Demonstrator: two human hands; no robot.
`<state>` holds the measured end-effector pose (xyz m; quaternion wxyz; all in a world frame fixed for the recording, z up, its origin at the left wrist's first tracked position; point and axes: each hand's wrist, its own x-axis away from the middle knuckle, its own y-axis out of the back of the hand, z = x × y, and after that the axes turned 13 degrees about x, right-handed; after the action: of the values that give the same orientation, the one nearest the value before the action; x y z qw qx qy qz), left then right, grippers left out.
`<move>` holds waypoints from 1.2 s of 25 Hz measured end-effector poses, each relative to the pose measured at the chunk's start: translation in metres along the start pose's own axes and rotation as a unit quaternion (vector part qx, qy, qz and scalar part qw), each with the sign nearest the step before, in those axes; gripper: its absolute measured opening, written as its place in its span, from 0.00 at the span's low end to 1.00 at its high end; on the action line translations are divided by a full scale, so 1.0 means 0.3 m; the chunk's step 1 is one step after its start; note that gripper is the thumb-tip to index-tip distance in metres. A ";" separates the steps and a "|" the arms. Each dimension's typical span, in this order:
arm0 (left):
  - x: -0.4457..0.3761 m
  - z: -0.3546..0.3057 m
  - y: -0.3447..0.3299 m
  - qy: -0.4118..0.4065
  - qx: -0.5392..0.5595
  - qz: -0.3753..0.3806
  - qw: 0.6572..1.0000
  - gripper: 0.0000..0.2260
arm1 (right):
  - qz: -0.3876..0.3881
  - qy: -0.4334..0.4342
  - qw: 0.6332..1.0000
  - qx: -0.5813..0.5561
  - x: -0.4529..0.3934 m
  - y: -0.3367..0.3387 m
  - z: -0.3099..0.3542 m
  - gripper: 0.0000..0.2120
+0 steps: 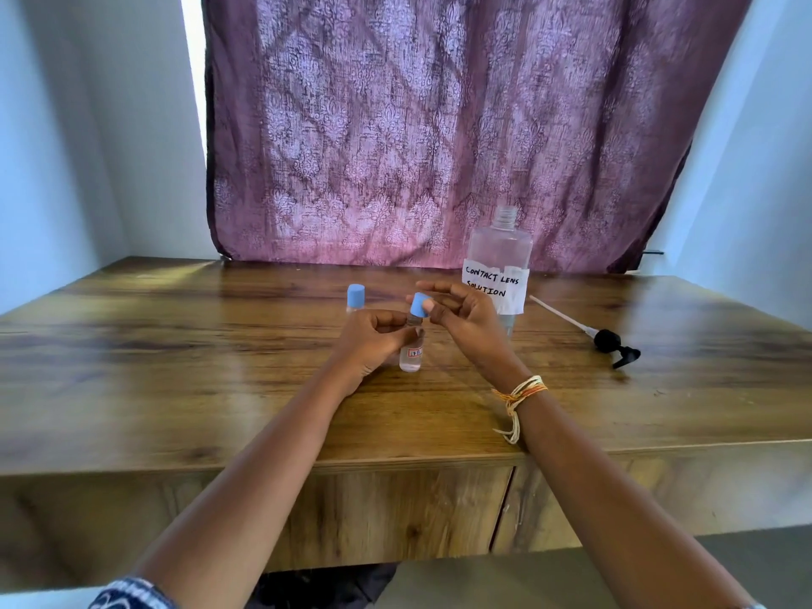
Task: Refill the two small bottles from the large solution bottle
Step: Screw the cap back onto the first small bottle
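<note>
Right now your left hand [373,340] grips the small bottle [411,353] at frame centre, while your right hand [457,316] pinches its blue cap [419,305].

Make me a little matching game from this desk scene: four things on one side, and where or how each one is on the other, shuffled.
Things:
1. large solution bottle
2. pump dispenser
3. far small bottle
4. near small bottle

States:
A. held by the left hand, while the right hand pinches its blue cap
B. lying on its side on the table
C. standing uncapped, with a handwritten label
D. standing untouched, blue cap on

Pairs: 1-C, 2-B, 3-D, 4-A
</note>
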<state>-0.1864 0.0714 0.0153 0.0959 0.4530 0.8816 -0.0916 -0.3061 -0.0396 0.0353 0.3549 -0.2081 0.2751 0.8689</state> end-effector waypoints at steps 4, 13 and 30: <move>-0.003 0.007 0.004 0.019 0.016 0.012 1.000 0.12 | 0.036 0.009 0.999 0.025 0.004 -0.005 -0.003 0.13; 0.013 -0.006 -0.002 -0.001 0.008 0.028 1.000 0.05 | -0.018 -0.033 0.996 0.076 0.014 -0.019 0.008 0.18; 0.007 0.005 0.006 0.018 0.007 0.042 0.999 0.12 | 0.049 -0.053 0.996 -0.055 0.021 0.010 0.039 0.25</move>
<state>-0.1860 0.0736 0.0133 0.0801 0.4917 0.8628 -0.0855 -0.3143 -0.0308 0.0416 0.3136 -0.1671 0.2181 0.9089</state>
